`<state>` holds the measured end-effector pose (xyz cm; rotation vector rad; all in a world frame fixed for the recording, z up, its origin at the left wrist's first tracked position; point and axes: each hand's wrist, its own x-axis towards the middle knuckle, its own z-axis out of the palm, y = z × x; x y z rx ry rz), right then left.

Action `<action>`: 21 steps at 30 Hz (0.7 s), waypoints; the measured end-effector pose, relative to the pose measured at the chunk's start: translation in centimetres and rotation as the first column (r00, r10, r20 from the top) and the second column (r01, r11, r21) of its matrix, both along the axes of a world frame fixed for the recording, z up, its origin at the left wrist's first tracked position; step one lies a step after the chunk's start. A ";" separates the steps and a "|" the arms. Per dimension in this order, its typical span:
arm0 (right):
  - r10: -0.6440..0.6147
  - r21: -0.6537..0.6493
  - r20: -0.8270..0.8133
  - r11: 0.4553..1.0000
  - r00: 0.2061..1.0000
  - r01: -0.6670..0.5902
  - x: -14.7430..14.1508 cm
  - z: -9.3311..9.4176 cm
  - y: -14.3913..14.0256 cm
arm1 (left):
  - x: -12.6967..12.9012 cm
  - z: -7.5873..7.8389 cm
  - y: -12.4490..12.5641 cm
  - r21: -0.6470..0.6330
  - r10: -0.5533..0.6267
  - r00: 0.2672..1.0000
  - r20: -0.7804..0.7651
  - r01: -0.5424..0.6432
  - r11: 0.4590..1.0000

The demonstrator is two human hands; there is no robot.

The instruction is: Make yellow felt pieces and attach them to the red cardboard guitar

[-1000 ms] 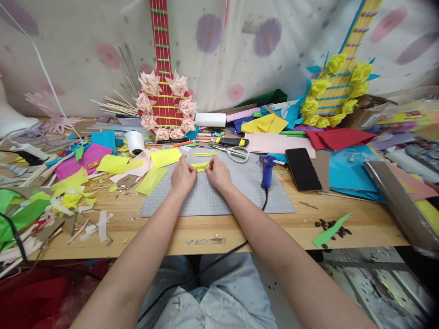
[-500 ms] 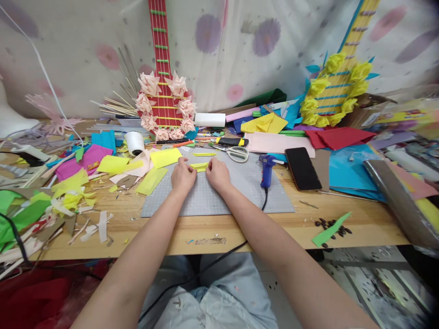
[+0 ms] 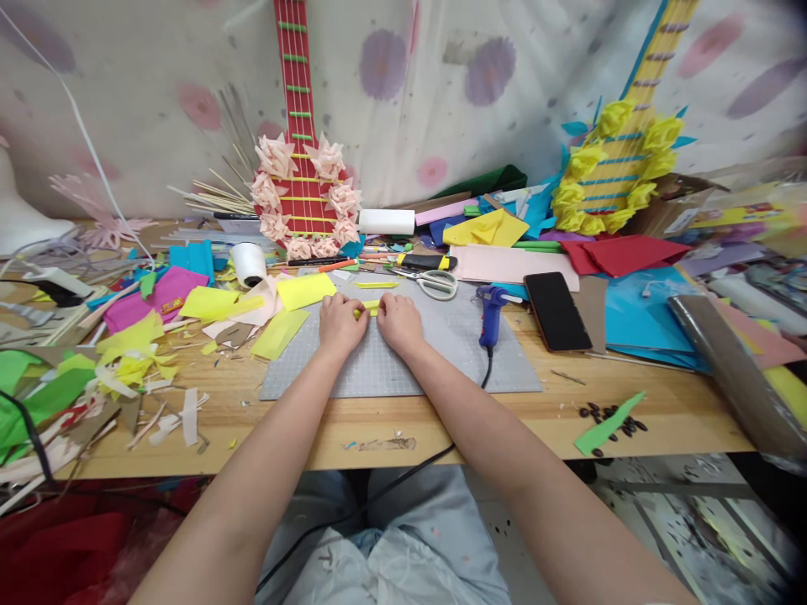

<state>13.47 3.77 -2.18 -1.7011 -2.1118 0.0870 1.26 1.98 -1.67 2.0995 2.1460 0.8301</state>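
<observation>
Over the grey cutting mat (image 3: 378, 370), my left hand (image 3: 341, 323) and my right hand (image 3: 401, 323) pinch a small strip of yellow paper (image 3: 372, 309) between them. Each hand is closed on one end, and only the strip's short middle part shows. Just beyond the fingers lies another thin folded yellow strip (image 3: 377, 285). Scissors with pale handles (image 3: 438, 285) rest at the mat's back edge. To the right, a blue glue gun (image 3: 490, 318) lies on the mat, its black cord running toward my lap.
Yellow paper sheets (image 3: 307, 291) and paper scraps (image 3: 135, 361) cover the left side. A phone (image 3: 557, 311) and blue sheets (image 3: 649, 315) lie at right, with dark beans (image 3: 621, 418) near the front edge. Behind stand a red paper guitar (image 3: 307, 206) and a yellow one (image 3: 609, 172).
My left hand has shifted slightly right, toward my right hand, so less of the yellow strip shows between them. The other things have stayed in place.
</observation>
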 end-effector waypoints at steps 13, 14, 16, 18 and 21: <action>-0.001 -0.011 0.024 1.000 1.000 0.001 0.1 0.0 -0.2 | -0.2 0.0 0.0 -0.031 0.017 0.999 0.045 -0.016 0.999; -0.004 -0.014 0.024 1.000 1.000 0.004 0.2 -0.1 -0.1 | -0.2 0.0 0.0 -0.040 0.021 0.998 0.061 -0.019 0.999; -0.003 -0.021 0.019 1.000 1.000 0.003 0.3 -0.2 -0.1 | -0.3 0.0 0.0 -0.055 0.029 0.996 0.090 -0.024 0.998; 0.005 -0.022 0.010 1.000 1.000 -0.005 0.3 -0.2 0.0 | -0.4 -0.1 0.1 -0.060 0.028 0.994 0.109 -0.022 0.998; 0.017 -0.020 -0.003 1.000 1.000 -0.017 0.3 -0.3 0.0 | -0.6 -0.3 0.2 -0.062 0.017 0.992 0.126 -0.009 0.998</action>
